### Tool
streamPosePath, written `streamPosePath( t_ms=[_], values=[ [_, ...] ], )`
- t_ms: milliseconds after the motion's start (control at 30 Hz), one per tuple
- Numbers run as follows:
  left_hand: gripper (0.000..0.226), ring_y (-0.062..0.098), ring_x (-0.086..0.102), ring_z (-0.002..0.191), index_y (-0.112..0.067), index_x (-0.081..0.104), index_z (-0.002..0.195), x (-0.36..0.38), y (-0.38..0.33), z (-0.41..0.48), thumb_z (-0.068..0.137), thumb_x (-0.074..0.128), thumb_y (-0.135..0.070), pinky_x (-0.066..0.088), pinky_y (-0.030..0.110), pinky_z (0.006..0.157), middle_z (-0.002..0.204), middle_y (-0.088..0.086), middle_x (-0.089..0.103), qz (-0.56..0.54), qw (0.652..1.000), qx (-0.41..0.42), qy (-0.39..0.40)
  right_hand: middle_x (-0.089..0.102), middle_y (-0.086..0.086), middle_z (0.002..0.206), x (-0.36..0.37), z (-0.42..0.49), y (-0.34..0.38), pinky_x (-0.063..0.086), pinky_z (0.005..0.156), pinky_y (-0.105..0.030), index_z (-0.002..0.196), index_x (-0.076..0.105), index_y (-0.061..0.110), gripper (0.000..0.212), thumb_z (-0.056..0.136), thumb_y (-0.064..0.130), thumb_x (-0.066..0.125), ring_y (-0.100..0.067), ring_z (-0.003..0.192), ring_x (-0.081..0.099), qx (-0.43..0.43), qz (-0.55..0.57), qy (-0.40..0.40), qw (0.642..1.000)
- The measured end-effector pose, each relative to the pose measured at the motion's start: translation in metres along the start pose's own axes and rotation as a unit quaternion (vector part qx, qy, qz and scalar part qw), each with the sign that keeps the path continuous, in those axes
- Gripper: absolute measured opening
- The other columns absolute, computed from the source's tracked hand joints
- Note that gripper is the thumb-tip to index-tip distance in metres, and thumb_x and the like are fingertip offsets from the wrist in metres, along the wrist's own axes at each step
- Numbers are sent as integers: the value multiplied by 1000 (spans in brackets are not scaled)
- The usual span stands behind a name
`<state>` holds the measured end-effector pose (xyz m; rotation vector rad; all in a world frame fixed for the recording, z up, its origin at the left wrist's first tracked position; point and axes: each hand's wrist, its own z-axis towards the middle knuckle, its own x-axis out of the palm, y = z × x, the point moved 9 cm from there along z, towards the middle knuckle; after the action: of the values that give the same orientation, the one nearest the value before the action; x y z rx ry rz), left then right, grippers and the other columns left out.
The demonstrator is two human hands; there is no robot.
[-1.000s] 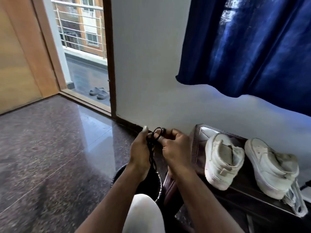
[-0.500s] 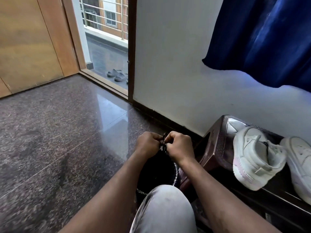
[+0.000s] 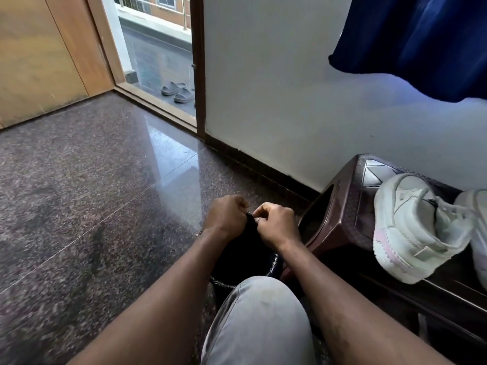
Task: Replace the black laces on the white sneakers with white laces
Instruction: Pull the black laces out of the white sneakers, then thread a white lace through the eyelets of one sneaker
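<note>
My left hand and my right hand are curled close together, pinching a bunched black lace between them; only a small bit of it shows. They hover just above a dark bin on the floor. Two white sneakers stand on a dark brown stool at the right: one sneaker in full view with no lace showing, the other sneaker cut off by the frame edge. No white laces are visible.
My knee in grey trousers rises at the bottom centre. A white wall and dark skirting run behind. A blue curtain hangs top right. Grey slippers lie beyond the open doorway. Polished granite floor spreads left.
My hands have come down from chest height to just above the bin, bunching the black lace until its loops no longer show. The view has swung left, pushing the sneakers to the right edge.
</note>
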<state>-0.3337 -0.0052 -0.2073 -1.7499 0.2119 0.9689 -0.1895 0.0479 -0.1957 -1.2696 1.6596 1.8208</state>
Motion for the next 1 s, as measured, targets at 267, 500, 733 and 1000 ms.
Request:
streamPosePath(
  t_ms=[267, 500, 733, 1000],
  values=[
    [21, 1, 70, 80, -27, 82, 89, -42, -104, -30, 80, 71, -12, 58, 25, 79, 86, -11, 78, -67, 987, 136, -54, 77, -7, 94, -90, -33, 37, 49, 77, -35, 95, 75, 18, 21, 85, 8, 60, -30, 93, 70, -90, -21, -120, 988],
    [29, 3, 73, 82, -27, 82, 92, -66, -221, -82, 74, 64, -14, 58, 24, 80, 85, -12, 79, -141, 958, 238, -78, 71, -11, 85, -212, -92, 47, 28, 65, -31, 85, 68, 14, 4, 85, 14, 64, -35, 82, 65, -160, -40, -270, 949],
    [20, 13, 68, 85, -28, 76, 94, 2, -312, -128, 91, 66, -45, 49, 30, 69, 90, -8, 73, -80, 943, 322, 25, 71, -1, 86, -323, -157, -21, 51, 68, -38, 88, 70, 19, 7, 82, 18, 70, -29, 83, 64, -127, -136, -388, 903],
    [32, 24, 62, 108, -32, 65, 110, 73, -326, -157, 78, 62, -28, 52, 40, 90, 114, -9, 70, 85, 922, 377, -2, 66, 0, 113, -352, -168, -159, 52, 80, -39, 109, 69, 28, 47, 81, 66, 72, -31, 103, 60, 112, -238, -267, 927]
  ],
)
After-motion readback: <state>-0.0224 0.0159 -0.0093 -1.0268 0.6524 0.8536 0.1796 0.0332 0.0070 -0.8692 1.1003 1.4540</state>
